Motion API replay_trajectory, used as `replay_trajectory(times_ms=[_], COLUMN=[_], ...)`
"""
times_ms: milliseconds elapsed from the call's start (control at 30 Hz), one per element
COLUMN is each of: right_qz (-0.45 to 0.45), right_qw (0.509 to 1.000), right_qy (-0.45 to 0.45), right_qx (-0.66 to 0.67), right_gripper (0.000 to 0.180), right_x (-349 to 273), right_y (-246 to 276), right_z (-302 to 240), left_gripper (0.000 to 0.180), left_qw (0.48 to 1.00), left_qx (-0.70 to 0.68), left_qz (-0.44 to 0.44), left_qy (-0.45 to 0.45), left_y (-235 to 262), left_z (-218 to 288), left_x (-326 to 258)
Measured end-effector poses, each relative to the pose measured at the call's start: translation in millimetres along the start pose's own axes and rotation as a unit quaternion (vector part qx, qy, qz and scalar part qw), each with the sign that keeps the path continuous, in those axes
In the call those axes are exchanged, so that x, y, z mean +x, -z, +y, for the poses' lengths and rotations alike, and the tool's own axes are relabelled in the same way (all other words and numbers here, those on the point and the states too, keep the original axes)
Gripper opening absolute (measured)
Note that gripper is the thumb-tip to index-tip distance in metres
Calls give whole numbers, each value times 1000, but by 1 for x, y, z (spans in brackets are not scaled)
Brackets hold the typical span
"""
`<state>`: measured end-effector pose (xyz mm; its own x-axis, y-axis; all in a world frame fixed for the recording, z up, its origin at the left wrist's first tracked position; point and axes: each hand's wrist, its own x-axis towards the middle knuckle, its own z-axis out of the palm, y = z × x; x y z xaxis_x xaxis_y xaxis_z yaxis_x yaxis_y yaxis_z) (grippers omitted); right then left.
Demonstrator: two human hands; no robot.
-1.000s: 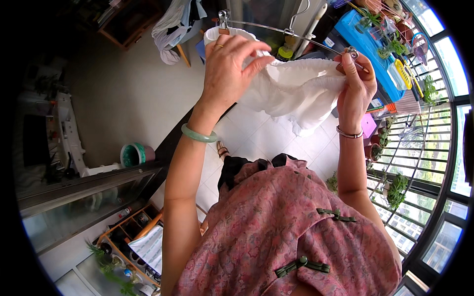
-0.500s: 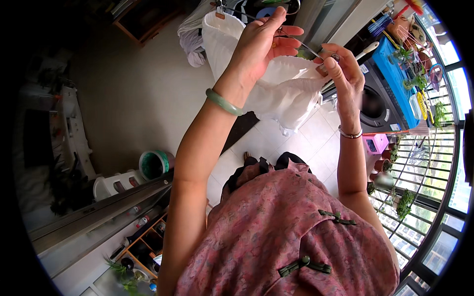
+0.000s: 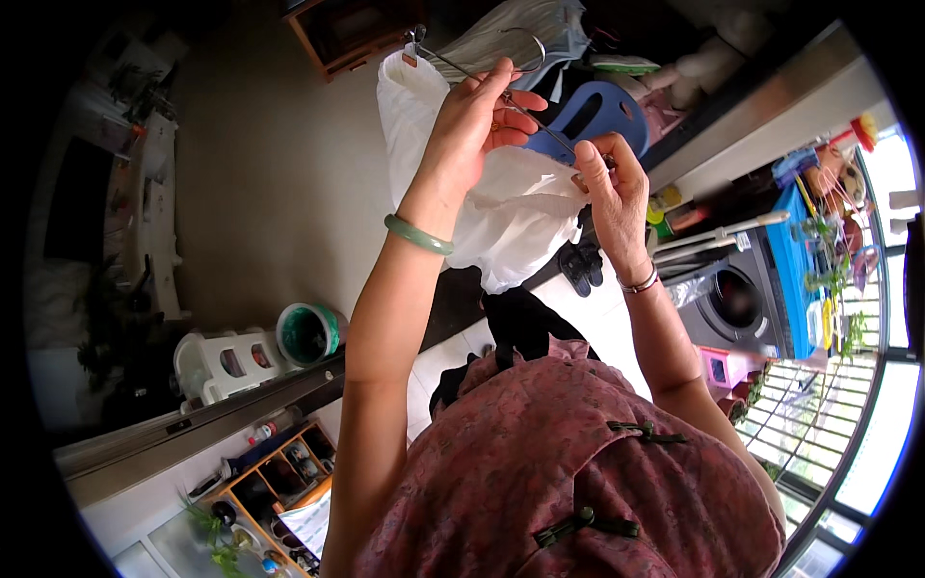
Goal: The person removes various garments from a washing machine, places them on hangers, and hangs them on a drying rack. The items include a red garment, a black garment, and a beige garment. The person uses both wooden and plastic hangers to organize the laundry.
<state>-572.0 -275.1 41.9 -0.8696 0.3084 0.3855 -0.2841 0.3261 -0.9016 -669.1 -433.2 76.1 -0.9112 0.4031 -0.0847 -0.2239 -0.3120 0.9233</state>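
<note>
A metal clip hanger [image 3: 453, 64] with a curved hook runs slantwise between my hands at the top of the view. From its clips hangs a white garment [image 3: 525, 207] with a gathered edge; its exact kind cannot be told. My left hand [image 3: 472, 120], with a green bangle on the wrist, holds the hanger's bar near the hook, between thumb and half-curled fingers. My right hand [image 3: 617, 188] pinches the right end of the hanger, at the clip by the garment's edge. A clip [image 3: 411, 58] at the left end grips the other side.
Beyond my hands are a blue plastic stool [image 3: 621, 116] and hanging clothes [image 3: 511, 29]. Dark slippers [image 3: 580, 267] lie on the tiles. A washing machine [image 3: 737, 299] and mop handles stand at right. At left, a white rack [image 3: 231, 366] and a bucket [image 3: 306, 334] stand beyond the door track.
The view has turned, bringing the blue stool and slippers into sight. Both hands, still on the hanger, have shifted left in the picture with the white garment; my right hand is lower.
</note>
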Motion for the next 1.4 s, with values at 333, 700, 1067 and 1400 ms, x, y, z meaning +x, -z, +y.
replay_trajectory(times_ms=[333,700,1067,1400], right_qz=[-117,-146,29,254], right_qw=[990,983,953,918], right_qy=[-48,-36,-138,-182], right_qx=[61,108,268,242], right_gripper=[24,19,22,26], right_x=[136,279,442,510], right_y=[-94,-195,-206,-108], right_z=[33,65,162,292], left_gripper=[42,55,44,43], left_qw=[998,982,957,989], left_qx=[-56,17,-5,-9], left_qz=[35,145,75,-116], left_qy=[-23,-119,-281,-94], left_y=[83,157,126,39], left_z=[43,96,87,0], left_x=[139,270,472,609])
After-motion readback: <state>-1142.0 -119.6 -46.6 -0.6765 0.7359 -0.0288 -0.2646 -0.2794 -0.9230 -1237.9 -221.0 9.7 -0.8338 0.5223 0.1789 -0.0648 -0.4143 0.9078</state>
